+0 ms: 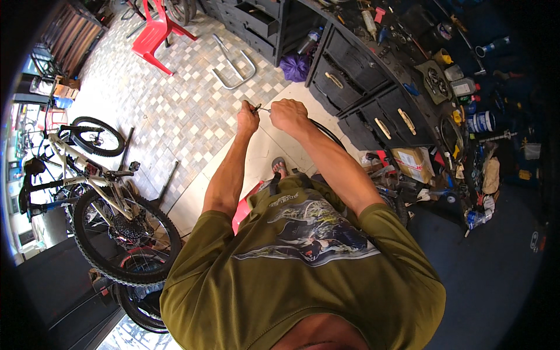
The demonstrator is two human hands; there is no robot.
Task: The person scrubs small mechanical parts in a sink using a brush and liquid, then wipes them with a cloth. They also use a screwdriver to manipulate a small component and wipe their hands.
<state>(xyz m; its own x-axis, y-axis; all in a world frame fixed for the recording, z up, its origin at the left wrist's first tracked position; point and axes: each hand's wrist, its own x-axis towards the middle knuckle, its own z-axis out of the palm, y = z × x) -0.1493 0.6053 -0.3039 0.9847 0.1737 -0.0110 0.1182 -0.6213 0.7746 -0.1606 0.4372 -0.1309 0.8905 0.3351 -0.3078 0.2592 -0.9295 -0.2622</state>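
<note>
Both my hands are held out near the middle of the head view. My left hand (248,118) is closed on a small dark object (255,108), too small to name. My right hand (288,115) is closed beside it on a thin wire-like piece (265,108) that spans the short gap between my hands. A black cable or tube (327,131) curves away behind my right hand and forearm; I cannot tell whether I hold it. My sandaled foot (279,166) shows below on the tiled floor (204,146).
Bicycles (114,210) stand at the left. A red chair (153,32) and a metal stand (233,70) are ahead. A dark cabinet (344,70) and cluttered workbench (420,76) line the right, with a purple bag (294,68) and a cardboard box (411,163) low beside them.
</note>
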